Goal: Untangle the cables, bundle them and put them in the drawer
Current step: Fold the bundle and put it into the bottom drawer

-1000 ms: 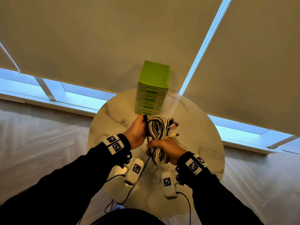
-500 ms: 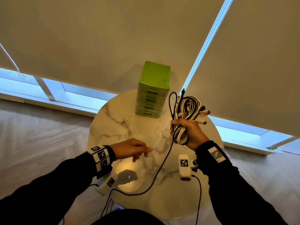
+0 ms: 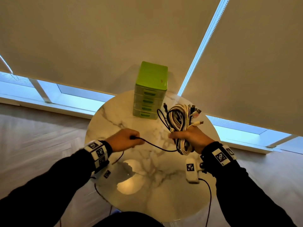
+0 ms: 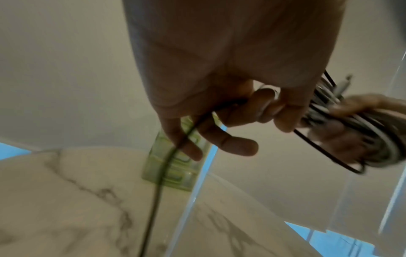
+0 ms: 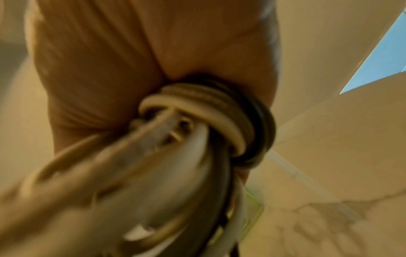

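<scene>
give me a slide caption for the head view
Right hand holds the cable bundle; left hand grips its black tail.

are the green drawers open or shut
Shut: all four fronts of the green drawer unit sit flush in the head view, none pulled out.

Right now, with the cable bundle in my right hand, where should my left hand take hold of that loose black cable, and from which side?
Judging by its run, grip the black cable close to the cable bundle, coming from the left, where it stretches free above the table. The left hand holds its far stretch; the right hand covers the bundle's middle.
</scene>
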`<state>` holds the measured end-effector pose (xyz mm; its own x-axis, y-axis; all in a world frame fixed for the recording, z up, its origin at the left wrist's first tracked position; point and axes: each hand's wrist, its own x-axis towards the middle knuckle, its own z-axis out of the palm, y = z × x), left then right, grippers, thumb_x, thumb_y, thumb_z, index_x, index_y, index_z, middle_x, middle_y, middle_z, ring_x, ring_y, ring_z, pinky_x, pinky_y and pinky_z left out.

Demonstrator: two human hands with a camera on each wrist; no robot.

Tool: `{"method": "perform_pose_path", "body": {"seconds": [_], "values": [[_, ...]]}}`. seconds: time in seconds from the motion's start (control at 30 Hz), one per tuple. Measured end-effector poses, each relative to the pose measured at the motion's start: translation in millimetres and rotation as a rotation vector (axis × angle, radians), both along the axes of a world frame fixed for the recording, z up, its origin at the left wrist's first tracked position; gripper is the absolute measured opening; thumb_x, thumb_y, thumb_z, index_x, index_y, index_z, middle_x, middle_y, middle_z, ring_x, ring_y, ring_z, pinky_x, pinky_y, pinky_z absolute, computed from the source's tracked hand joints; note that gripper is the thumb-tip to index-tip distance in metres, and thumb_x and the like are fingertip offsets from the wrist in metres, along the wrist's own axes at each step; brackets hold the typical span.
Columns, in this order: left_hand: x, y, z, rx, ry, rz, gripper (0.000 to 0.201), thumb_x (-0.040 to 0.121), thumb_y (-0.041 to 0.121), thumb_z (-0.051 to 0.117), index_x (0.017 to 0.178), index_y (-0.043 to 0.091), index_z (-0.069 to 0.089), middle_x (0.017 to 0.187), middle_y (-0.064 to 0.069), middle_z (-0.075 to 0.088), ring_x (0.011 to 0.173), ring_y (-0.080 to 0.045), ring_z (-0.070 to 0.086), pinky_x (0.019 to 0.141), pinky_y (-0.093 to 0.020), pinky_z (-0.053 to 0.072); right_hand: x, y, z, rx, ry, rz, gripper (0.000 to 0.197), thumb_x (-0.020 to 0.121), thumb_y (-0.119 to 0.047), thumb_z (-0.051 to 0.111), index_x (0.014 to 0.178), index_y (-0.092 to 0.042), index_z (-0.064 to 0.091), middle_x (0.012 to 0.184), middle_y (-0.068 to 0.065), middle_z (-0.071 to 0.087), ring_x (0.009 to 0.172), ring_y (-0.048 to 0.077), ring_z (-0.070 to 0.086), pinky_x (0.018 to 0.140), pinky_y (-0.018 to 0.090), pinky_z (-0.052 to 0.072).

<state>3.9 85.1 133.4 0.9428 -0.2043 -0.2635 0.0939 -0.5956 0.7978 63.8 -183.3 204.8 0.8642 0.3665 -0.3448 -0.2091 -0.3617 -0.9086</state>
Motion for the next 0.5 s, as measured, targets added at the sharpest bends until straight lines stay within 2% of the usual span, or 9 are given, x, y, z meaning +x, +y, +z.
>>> {"method": "perform_pose_path", "body": {"seconds": [0.07, 0.1, 0.17, 0.2, 0.23, 0.3, 0.37, 0.43, 0.5], "values": [[7, 7, 6, -0.062, -0.065, 0.100, 0.031, 0.093, 0.031, 0.070, 0.070, 0.015, 0.059, 0.073, -0.006, 0.058, 0.070, -0.014, 0.055, 0.073, -0.032, 0.042, -6, -1, -4, -0.040, 0.028, 0.015, 0.051, 0.085, 0.003, 0.071, 0.041, -0.021, 0.062, 0.041, -0.011, 0.055, 0.037, -0.002, 0.050, 0.044, 0.010, 0.038], [11, 4, 9, -0.151, -0.071, 0.171, 0.024, 0.095, 0.025, 0.069, 0.076, 0.011, 0.063, 0.082, -0.010, 0.061, 0.076, -0.014, 0.056, 0.078, -0.032, 0.044, -9, 0, -7, -0.051, 0.045, 0.008, 0.056, 0.085, 0.005, 0.069, 0.036, -0.022, 0.060, 0.039, -0.012, 0.053, 0.035, -0.002, 0.048, 0.041, 0.009, 0.036], [18, -12, 13, -0.461, 0.015, 0.322, 0.013, 0.099, 0.018, 0.060, 0.099, 0.008, 0.069, 0.111, -0.011, 0.068, 0.101, -0.014, 0.063, 0.094, -0.032, 0.048, -13, 4, -17, -0.046, 0.044, 0.013, 0.044, 0.084, 0.003, 0.071, 0.048, -0.021, 0.064, 0.043, -0.010, 0.056, 0.037, 0.000, 0.050, 0.042, 0.013, 0.038], [22, -24, 14, -0.638, 0.083, 0.378, 0.016, 0.101, 0.017, 0.054, 0.106, 0.010, 0.068, 0.120, -0.008, 0.068, 0.111, -0.016, 0.064, 0.099, -0.035, 0.047, -17, 9, -20, -0.050, 0.037, 0.028, 0.033, 0.083, 0.000, 0.073, 0.057, -0.019, 0.066, 0.046, -0.009, 0.059, 0.040, 0.002, 0.052, 0.044, 0.015, 0.040], [25, -37, 15, -0.789, 0.138, 0.429, 0.020, 0.103, 0.017, 0.049, 0.108, 0.013, 0.068, 0.122, -0.007, 0.068, 0.113, -0.018, 0.064, 0.100, -0.038, 0.047, -19, 13, -25, -0.061, 0.038, 0.039, 0.025, 0.083, -0.002, 0.074, 0.065, -0.018, 0.068, 0.050, -0.009, 0.062, 0.044, 0.003, 0.055, 0.046, 0.016, 0.042], [30, -60, 20, -1.003, 0.189, 0.524, 0.026, 0.103, 0.021, 0.042, 0.108, 0.012, 0.066, 0.113, -0.009, 0.068, 0.099, -0.022, 0.066, 0.090, -0.040, 0.052, -24, 24, -34, -0.047, 0.019, 0.040, 0.017, 0.083, -0.006, 0.075, 0.074, -0.018, 0.068, 0.054, -0.011, 0.065, 0.047, 0.002, 0.058, 0.047, 0.018, 0.043], [34, -74, 26, -1.111, 0.195, 0.610, 0.030, 0.104, 0.022, 0.039, 0.106, 0.008, 0.066, 0.104, -0.009, 0.068, 0.087, -0.021, 0.064, 0.078, -0.035, 0.054, -30, 34, -36, -0.036, -0.002, 0.023, 0.014, 0.080, -0.021, 0.081, 0.074, -0.016, 0.069, 0.056, -0.003, 0.066, 0.048, 0.011, 0.059, 0.047, 0.025, 0.043], [37, -82, 26, -1.170, 0.189, 0.668, 0.030, 0.104, 0.021, 0.039, 0.103, 0.006, 0.065, 0.100, -0.010, 0.067, 0.088, -0.021, 0.064, 0.078, -0.034, 0.052, -32, 38, -38, -0.047, -0.010, 0.008, 0.026, 0.075, -0.032, 0.086, 0.077, -0.010, 0.072, 0.059, 0.002, 0.068, 0.050, 0.017, 0.060, 0.047, 0.031, 0.045], [41, -87, 25, -1.195, 0.197, 0.674, 0.031, 0.103, 0.023, 0.040, 0.108, 0.002, 0.062, 0.104, -0.015, 0.068, 0.099, -0.025, 0.065, 0.083, -0.036, 0.054, -31, 40, -37, -0.027, -0.009, 0.005, 0.018, 0.078, -0.023, 0.084, 0.073, -0.018, 0.068, 0.048, -0.013, 0.059, 0.043, 0.000, 0.053, 0.045, 0.017, 0.040]]}}
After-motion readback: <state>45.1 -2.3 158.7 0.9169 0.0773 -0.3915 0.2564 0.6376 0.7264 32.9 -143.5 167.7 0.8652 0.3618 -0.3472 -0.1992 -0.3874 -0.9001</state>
